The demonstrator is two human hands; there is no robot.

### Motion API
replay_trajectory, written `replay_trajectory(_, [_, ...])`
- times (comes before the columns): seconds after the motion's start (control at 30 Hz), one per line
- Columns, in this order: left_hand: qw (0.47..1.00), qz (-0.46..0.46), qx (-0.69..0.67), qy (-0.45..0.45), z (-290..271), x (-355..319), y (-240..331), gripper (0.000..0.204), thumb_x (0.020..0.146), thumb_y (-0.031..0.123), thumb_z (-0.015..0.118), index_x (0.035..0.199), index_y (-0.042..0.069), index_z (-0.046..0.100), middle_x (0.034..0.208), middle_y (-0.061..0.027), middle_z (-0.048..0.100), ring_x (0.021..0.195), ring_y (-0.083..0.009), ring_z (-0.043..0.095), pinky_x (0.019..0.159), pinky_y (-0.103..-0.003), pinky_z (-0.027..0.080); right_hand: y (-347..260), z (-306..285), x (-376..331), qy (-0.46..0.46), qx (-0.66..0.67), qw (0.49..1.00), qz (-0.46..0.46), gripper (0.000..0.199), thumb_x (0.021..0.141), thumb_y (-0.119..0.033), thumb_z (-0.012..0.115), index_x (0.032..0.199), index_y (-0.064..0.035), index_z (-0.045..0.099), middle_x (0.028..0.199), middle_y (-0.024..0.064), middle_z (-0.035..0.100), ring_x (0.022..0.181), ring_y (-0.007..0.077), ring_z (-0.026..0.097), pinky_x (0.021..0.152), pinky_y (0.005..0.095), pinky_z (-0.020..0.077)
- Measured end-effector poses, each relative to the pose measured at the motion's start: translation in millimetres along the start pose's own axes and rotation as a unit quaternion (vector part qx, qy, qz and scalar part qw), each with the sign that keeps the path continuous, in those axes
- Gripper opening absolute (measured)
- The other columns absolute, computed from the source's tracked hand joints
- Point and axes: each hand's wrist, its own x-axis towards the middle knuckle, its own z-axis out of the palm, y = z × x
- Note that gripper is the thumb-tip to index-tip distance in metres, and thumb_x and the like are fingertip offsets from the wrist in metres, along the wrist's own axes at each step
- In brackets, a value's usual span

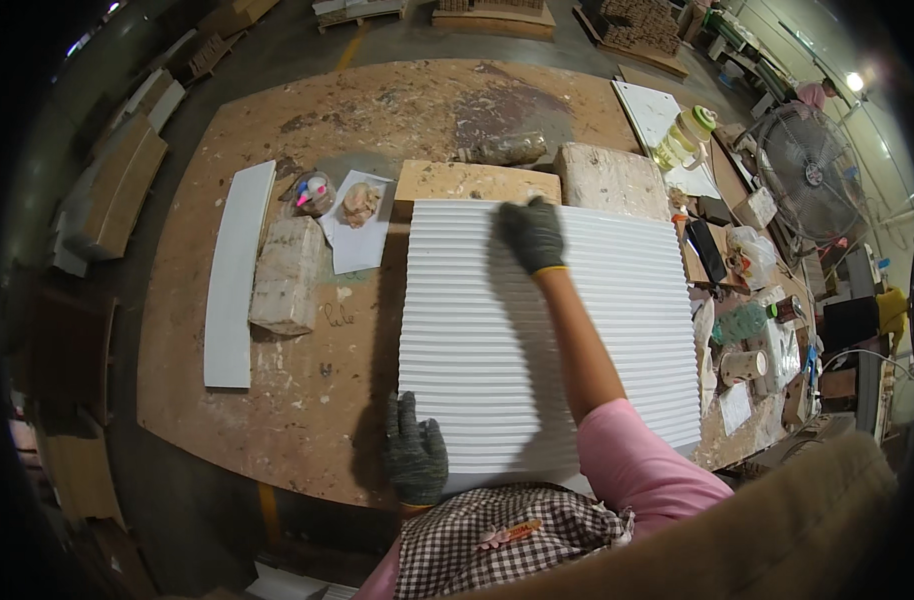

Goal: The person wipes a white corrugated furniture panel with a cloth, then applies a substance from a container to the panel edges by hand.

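A white panel [617, 330] with ridges running from side to side lies on the worktable in front of me. My right hand [533, 236], in a dark grey knit glove, reaches across to the panel's far part. Its fingers are curled down against the ridges; anything under them is hidden. Beside the near left corner of the panel rests my left hand [415, 450], gloved alike, its fingers stretched out and touching the edge. A yellowish wooden block [477, 181] and a whitish, tape-wrapped block [612, 180] stand at the panel's far edge.
The stained brown worktable [327, 400] carries a white strip [239, 280] and a wrapped block [285, 275] on the left. Crumpled material [361, 204] lies on paper nearby. At right are a bottle [683, 138], a phone [706, 250], a paper cup [743, 366] and a large fan [809, 170].
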Motion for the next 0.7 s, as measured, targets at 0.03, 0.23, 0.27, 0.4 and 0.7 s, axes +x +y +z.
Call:
replay_trajectory(0.03, [1.000,-0.020,0.008,-0.016,-3,1,2,0.051,0.100,0.029,0.053,0.144,0.004,0.052,0.147,-0.0248,0.051,0.121,-0.0405,0.061,0.097,-0.047,0.054,29,-15,-13,0.018,0.009,0.998,0.060,0.014,0.083,-0.026,0.073,0.094,-0.0184,0.076,0.080,0.0171,0.062,0.078,0.0379,0.060,0.070,0.0497,0.0488])
replay_trajectory(0.23, [0.999,-0.033,0.004,-0.036,-9,3,7,0.053,0.099,0.031,0.054,0.147,0.007,0.050,0.151,-0.0227,0.046,0.122,-0.0413,0.060,0.098,-0.048,0.053,105,-72,-44,0.070,-0.092,0.958,0.263,0.016,0.085,-0.038,0.074,0.094,-0.0264,0.078,0.085,0.0165,0.064,0.085,0.0383,0.062,0.075,0.0481,0.0493])
replay_trajectory(0.27, [0.999,-0.028,0.001,-0.037,-7,4,8,0.053,0.099,0.031,0.054,0.147,0.007,0.050,0.151,-0.0227,0.046,0.122,-0.0413,0.060,0.098,-0.048,0.053,99,-68,-40,0.057,-0.039,0.973,0.221,0.015,0.085,-0.037,0.074,0.094,-0.0260,0.078,0.086,0.0163,0.064,0.087,0.0378,0.062,0.076,0.0480,0.0494])
replay_trajectory(0.4, [0.999,0.002,0.010,-0.030,-4,3,1,0.052,0.100,0.026,0.054,0.146,0.003,0.049,0.150,-0.0268,0.046,0.128,-0.0427,0.056,0.104,-0.048,0.050,-5,-33,-27,-0.002,0.076,0.997,0.027,0.013,0.083,-0.030,0.073,0.093,-0.0223,0.074,0.087,0.0161,0.064,0.088,0.0373,0.061,0.078,0.0494,0.0493])
replay_trajectory(0.7, [1.000,0.010,0.001,-0.021,-8,2,7,0.051,0.102,0.024,0.052,0.145,-0.001,0.049,0.148,-0.0294,0.047,0.132,-0.0427,0.053,0.107,-0.046,0.049,125,-85,-61,0.000,-0.057,0.985,0.163,0.016,0.086,-0.037,0.070,0.093,-0.0241,0.076,0.081,0.0188,0.062,0.082,0.0398,0.060,0.072,0.0515,0.0488])
